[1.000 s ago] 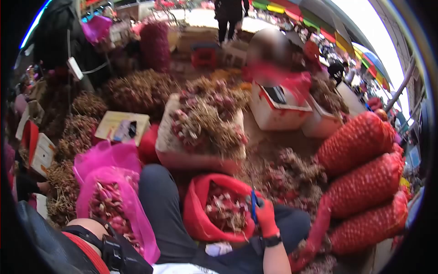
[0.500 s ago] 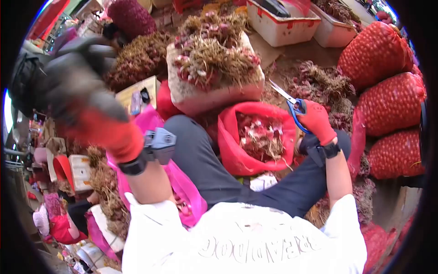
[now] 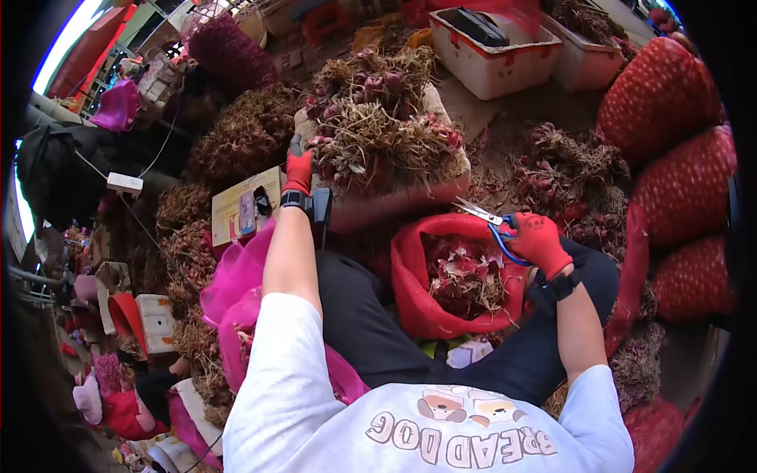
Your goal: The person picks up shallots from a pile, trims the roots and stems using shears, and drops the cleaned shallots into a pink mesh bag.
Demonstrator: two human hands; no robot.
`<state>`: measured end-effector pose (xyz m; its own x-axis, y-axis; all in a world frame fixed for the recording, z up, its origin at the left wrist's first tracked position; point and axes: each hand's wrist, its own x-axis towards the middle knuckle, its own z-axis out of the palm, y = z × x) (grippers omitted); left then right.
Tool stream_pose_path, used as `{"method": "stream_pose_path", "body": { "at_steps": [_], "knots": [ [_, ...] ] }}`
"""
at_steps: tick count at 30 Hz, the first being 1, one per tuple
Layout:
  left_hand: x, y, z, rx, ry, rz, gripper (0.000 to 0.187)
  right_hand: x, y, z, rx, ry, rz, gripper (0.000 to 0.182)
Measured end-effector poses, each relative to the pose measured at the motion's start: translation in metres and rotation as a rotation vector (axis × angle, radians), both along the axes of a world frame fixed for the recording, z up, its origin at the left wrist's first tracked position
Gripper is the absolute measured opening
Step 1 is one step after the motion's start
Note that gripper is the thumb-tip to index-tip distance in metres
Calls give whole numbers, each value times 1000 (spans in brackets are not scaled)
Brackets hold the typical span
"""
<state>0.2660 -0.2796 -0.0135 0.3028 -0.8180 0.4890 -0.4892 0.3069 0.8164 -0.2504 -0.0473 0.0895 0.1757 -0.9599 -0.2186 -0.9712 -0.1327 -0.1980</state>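
Observation:
My left hand, in a red glove with dark fingers, reaches to the left side of a heap of dried shallots with roots and stalks. This heap sits on a pale foam box. Most of the left fingers are hidden against the box and heap. My right hand, in a similar glove, is closed round blue-handled scissors; their blades are parted and point up-left. Below the blades stands a red mesh bag, rolled open, with trimmed shallots inside.
Full red mesh sacks are stacked at right. White foam bins stand at the back. A phone lies on a cardboard box at left. Pink mesh drapes by my left leg. A person sits far left.
My left hand has swung from the upper left, where it was blurred, in to the shallot heap. My right hand still holds the scissors over the bag's edge. The whole view has shifted slightly.

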Motion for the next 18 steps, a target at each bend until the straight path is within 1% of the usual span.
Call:
{"method": "stream_pose_path", "body": {
  "at_steps": [3, 4, 7, 8, 11, 12, 13, 14, 16, 17, 18],
  "knots": [
    [15, -17, 14, 672, 198, -383, 29, 3, -2, 3, -17, 2, 6, 46],
    [14, -19, 10, 553, 140, -362, 24, 5, -4, 7, 10, 26, -5, 45],
    [28, -24, -1, 515, -33, -241, 20, 9, -8, 8, 22, 59, 37, 45],
    [25, -13, -3, 397, -117, -159, 21, 9, -9, 6, 18, 56, 49, 45],
    [45, -6, -32, 654, -260, 58, 33, 15, -13, 0, 14, 48, 80, 44],
    [42, 9, -43, 521, -257, 103, 42, 19, -14, 1, 19, 48, 86, 44],
    [45, 12, -46, 529, -365, 59, 38, 22, -15, 1, 23, 47, 92, 44],
    [50, 13, -47, 535, -474, 14, 34, 26, -17, 1, 23, -18, 73, 43],
    [57, 10, -47, 701, -31, -40, 42, 34, -20, 1, 21, -149, 38, 43],
    [47, 19, -32, 649, -317, -29, 42, 42, -24, 9, 26, -286, 50, 42],
    [28, 37, -7, 591, -599, -16, 42, 56, -28, 24, 33, -420, 62, 41]
  ]
}}
